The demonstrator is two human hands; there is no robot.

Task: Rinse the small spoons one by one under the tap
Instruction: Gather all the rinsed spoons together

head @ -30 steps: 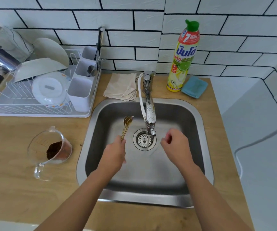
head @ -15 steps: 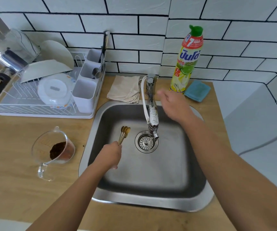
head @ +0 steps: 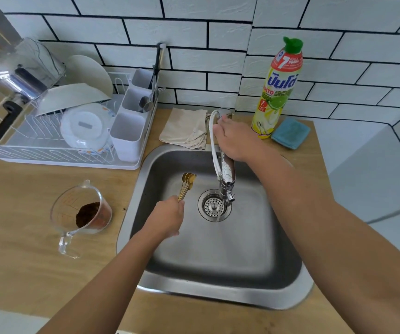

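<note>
- Head view: left hand [head: 167, 220], at centre frame over the steel sink [head: 218, 292], is closed around the handles of a bunch of small gold spoons [head: 187, 183], bowls fanned toward the frame's top, just left of the tap [head: 226, 169].
- Right hand [head: 236, 138] rests on the tap's top; its grip cannot be told.
- Dish soap bottle [head: 277, 92] stands on the wooden surface [head: 25, 249], upper right.

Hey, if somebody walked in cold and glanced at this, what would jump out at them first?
Probably the steel sink at centre, with the left hand holding a bunch of gold spoons over it and the right hand on the tap. Then the bright yellow dish soap bottle against the tiled wall, behind the sink to the right.
</note>
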